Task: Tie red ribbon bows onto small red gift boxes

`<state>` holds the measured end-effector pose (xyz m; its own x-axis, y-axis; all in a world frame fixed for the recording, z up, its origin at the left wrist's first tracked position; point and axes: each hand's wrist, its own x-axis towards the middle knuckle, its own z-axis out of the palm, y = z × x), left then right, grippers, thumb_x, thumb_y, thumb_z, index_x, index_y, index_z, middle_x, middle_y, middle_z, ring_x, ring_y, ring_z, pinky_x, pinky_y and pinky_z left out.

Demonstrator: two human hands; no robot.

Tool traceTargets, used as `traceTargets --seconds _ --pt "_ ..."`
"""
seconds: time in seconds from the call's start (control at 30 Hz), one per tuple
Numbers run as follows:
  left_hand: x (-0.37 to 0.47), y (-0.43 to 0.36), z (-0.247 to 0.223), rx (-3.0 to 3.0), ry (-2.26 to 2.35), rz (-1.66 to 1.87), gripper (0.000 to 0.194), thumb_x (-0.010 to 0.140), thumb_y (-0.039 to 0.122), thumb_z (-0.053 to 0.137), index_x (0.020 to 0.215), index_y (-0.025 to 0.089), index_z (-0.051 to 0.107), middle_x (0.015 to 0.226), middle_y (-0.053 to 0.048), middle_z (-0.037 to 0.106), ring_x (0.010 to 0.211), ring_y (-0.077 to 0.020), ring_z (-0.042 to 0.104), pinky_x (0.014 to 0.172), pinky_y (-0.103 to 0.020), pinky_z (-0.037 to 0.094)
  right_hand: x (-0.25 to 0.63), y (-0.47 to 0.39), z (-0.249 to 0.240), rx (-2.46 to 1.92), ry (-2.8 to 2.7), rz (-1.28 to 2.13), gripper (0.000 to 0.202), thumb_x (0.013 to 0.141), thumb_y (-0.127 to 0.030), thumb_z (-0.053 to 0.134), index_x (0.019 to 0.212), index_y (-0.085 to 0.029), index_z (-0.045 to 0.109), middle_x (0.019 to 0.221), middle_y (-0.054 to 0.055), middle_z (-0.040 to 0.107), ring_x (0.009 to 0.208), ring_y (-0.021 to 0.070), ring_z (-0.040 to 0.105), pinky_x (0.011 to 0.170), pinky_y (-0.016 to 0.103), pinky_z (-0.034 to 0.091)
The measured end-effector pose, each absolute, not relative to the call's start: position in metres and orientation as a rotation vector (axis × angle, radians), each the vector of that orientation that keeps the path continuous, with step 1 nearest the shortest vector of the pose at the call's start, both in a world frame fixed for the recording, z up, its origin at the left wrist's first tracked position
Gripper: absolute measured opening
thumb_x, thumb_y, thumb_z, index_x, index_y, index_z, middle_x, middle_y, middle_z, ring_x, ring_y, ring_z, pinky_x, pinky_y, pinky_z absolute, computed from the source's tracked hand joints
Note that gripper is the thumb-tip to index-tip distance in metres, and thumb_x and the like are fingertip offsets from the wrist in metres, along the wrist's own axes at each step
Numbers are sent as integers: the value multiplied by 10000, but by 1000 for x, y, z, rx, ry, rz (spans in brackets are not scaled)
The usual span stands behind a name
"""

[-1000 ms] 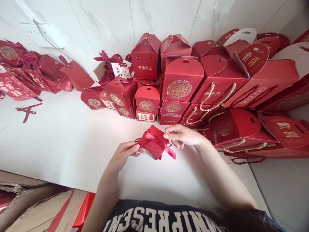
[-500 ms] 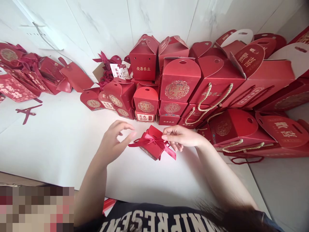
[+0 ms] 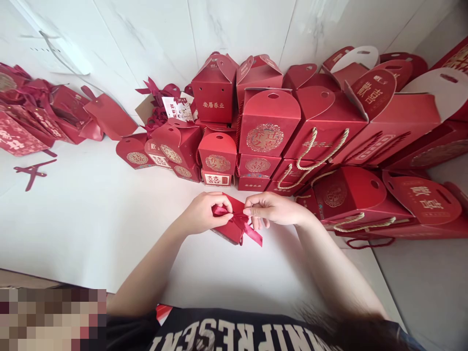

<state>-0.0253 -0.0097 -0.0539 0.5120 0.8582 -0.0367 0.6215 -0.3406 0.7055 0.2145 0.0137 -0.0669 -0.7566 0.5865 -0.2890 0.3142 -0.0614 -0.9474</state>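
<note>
A small red gift box sits on the white table in front of me, turned at an angle. Across its top runs a shiny red ribbon tied in a bow, one tail hanging toward the front right. My left hand pinches the bow's left loop between thumb and fingertips. On the other side, my right hand has thumb and forefinger closed on the ribbon near the knot, its other fingers curled. Both hands cover parts of the bow and the box's upper sides.
Stacked red gift boxes with rope handles line the wall behind and to the right. Red bags stand at the far left. A loose ribbon piece lies on the white table. Ribbon bundles sit at the back.
My left hand has moved right from beside the box and closed on the bow's left loop. My right hand stays at the bow's right side. The view has shifted slightly.
</note>
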Motion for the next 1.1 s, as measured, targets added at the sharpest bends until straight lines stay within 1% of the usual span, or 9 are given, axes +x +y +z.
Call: traceTargets --seconds 0.17,0.33,0.47,0.53,0.63,0.73,0.83,0.97,1.1 --pt "-32 -11 -56 1983 1231 436 121 813 303 641 795 183 646 597 55 475 556 -88 405 556 -219 342 213 14 -68 -1013 -1999 1890 383 923 -535 543 824 -170 598 654 12 681 611 122 666 542 210 485" --pt "-50 -8 -61 1668 1143 549 220 816 364 681 916 177 621 673 23 568 573 -90 476 547 -212 379 210 15 -71 -985 -1958 1909 374 922 -538 542 847 -172 564 676 16 690 560 118 663 504 208 468" --pt "-60 -5 -64 1481 1039 603 235 815 364 689 879 158 597 669 -4 607 557 -95 523 509 -201 395 207 14 -74 -921 -1882 1983 371 912 -541 556 850 -176 542 661 4 683 500 109 639 464 205 457" --pt "-62 -4 -66 1454 1016 578 219 838 361 666 875 159 591 634 8 604 496 -76 488 472 -191 376 205 14 -76 -909 -1873 1981 376 912 -541 556 825 -175 547 645 0 675 509 109 636 469 203 462" --pt "-61 -2 -69 1454 1028 561 201 855 354 647 884 165 586 575 43 562 433 -59 435 433 -183 347 203 14 -79 -909 -1902 1914 390 915 -535 556 778 -169 567 627 -7 646 537 98 619 506 202 480" --pt "-60 0 -73 1470 1038 591 200 842 342 658 874 162 578 559 51 531 453 -62 438 440 -180 352 202 14 -81 -919 -1910 1867 405 910 -543 558 754 -170 560 631 -14 620 544 93 598 522 207 490" --pt "-60 1 -75 1455 1034 608 205 831 337 664 846 162 558 548 56 512 445 -54 409 428 -174 331 202 15 -83 -917 -1896 1885 413 905 -557 557 759 -170 554 631 -18 611 524 89 582 520 209 480" --pt "-61 2 -75 1423 1027 625 219 824 328 674 817 171 522 544 61 515 433 -46 398 425 -166 326 204 17 -84 -918 -1907 1862 413 900 -551 569 747 -168 554 612 -19 598 520 81 542 519 202 451" --pt "-60 2 -74 1398 1020 610 227 820 318 675 799 170 504 541 62 510 424 -41 394 420 -164 321 205 19 -86 -911 -1900 1887 397 907 -534 569 762 -164 563 619 -18 595 533 78 534 526 198 442"
